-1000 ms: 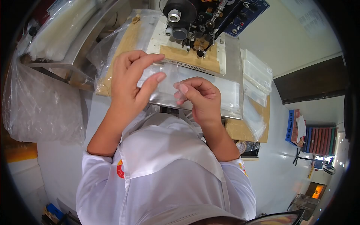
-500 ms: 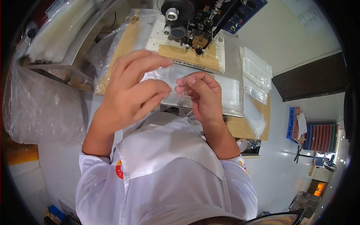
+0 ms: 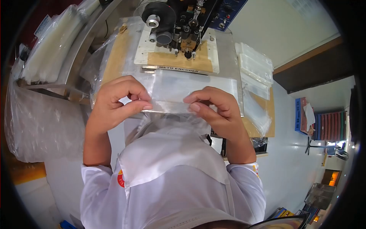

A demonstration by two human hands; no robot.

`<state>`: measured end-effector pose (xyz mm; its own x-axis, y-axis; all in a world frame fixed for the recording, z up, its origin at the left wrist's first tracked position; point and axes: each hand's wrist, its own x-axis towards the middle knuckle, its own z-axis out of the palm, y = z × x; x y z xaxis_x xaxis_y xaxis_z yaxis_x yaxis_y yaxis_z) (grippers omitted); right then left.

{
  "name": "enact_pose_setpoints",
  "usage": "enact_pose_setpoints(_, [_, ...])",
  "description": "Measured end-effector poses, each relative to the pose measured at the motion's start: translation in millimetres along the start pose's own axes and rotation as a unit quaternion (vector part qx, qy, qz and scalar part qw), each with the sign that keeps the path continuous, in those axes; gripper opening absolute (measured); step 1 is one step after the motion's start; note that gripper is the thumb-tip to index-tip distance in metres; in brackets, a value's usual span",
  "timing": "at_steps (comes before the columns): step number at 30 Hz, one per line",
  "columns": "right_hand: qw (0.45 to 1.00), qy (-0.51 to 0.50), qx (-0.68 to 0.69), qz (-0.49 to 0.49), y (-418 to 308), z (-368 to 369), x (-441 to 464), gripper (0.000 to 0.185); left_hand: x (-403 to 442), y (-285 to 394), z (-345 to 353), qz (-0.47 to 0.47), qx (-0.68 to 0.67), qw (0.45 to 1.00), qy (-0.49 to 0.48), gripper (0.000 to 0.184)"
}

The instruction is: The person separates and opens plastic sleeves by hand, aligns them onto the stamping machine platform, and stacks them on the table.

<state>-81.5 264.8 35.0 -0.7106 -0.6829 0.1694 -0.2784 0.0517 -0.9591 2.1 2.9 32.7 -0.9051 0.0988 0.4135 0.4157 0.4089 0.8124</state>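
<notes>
In the head view, a clear plastic bag [image 3: 169,107] is stretched between my two hands, its lower part hanging toward the apron. My left hand [image 3: 121,102] pinches one end of its edge between thumb and fingers. At the other end, my right hand [image 3: 216,108] pinches the edge the same way. Just beyond the fingers, flat clear plastic [image 3: 194,86] lies on the metal plate; whether it is separate from the held bag I cannot tell. Behind it stands a coding machine [image 3: 179,57] labelled "METO ENCODER", with a black reel [image 3: 158,17] on top.
Stacked clear bags [image 3: 255,66] lie right of the machine, partly on brown cardboard [image 3: 263,105]. On the left, a metal shelf [image 3: 72,66] carries a bundle of long plastic bags [image 3: 53,53]. A large plastic sheet [image 3: 45,122] hangs below it. Coloured crates [image 3: 329,126] stand far right.
Both hands have moved apart and slightly lower, and now grip the bag's edge at both ends. Earlier the left fingers were spread. The camera view has shifted a little.
</notes>
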Motion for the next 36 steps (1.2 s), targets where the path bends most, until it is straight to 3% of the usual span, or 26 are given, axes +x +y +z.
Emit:
enact_pose_setpoints(1, [0.997, -0.001, -0.071, -0.017, -0.3, -5.2, -2.2, 0.013, -1.6, -3.2, 1.5, -0.004, -0.015, 1.000, -0.003, 0.019])
enact_pose_setpoints(4, [0.997, 0.027, -0.067, -0.017, 10.9, -12.4, -8.8, 0.016, -1.1, -4.5, 6.5, 0.025, -0.063, 0.996, -0.064, 0.019])
enact_pose_setpoints(7, [0.992, 0.024, -0.122, -0.031, 4.6, -18.8, -13.9, 0.017, -1.6, -4.7, 31.1, -0.034, -0.108, 0.989, -0.096, 0.020])
enact_pose_setpoints(10, [0.993, -0.024, -0.109, -0.035, -2.2, -28.0, -11.6, 0.017, -3.3, -17.6, 31.9, -0.009, -0.061, 0.990, -0.130, 0.018])
enact_pose_setpoints(14, [0.996, 0.003, -0.091, -0.023, 6.3, -43.0, -8.8, 0.014, -4.8, -18.3, 33.7, -0.029, -0.059, 0.984, -0.166, 0.014])
enact_pose_setpoints(16, [0.995, 0.002, -0.097, 0.030, 10.0, -44.2, -5.3, 0.012, -2.7, -20.5, 35.8, -0.023, -0.071, 0.985, -0.159, 0.011])
enact_pose_setpoints(19, [0.988, 0.020, -0.150, 0.006, 22.4, -51.9, 10.9, 0.010, 5.1, -29.4, 36.7, -0.028, -0.068, 0.987, -0.140, 0.014])
enact_pose_setpoints(20, [0.976, 0.033, -0.210, -0.044, 22.0, -52.9, 13.3, 0.010, 6.4, -31.1, 36.8, -0.034, -0.063, 0.989, -0.131, 0.017])
enact_pose_setpoints(22, [0.932, 0.055, -0.327, -0.149, 15.5, -55.3, 20.4, 0.011, 14.6, -22.4, 41.8, -0.070, -0.020, 0.997, -0.015, 0.025])
enact_pose_setpoints(24, [0.855, 0.083, -0.439, -0.265, -3.9, -54.3, 17.3, 0.016, 20.3, -17.6, 39.1, -0.069, 0.020, 0.994, 0.078, 0.041])
enact_pose_setpoints(25, [0.806, 0.098, -0.489, -0.319, -13.4, -52.9, 12.6, 0.018, 21.8, -15.5, 36.5, -0.060, 0.008, 0.994, 0.092, 0.039])
enact_pose_setpoints(29, [0.729, 0.158, -0.548, -0.378, 6.2, -55.9, 21.2, 0.032, 26.9, -16.1, 33.9, -0.014, 0.038, 0.995, 0.089, 0.030])
enact_pose_setpoints(32, [0.736, 0.137, -0.580, -0.321, 68.1, -48.9, 21.1, 0.035, 27.9, -29.6, 42.7, -0.002, 0.074, 0.995, 0.063, 0.022])
enact_pose_setpoints(36, [0.759, 0.118, -0.569, -0.293, 75.6, -37.4, 12.9, 0.034, 25.1, -35.9, 43.3, 0.041, 0.166, 0.985, 0.032, 0.018])
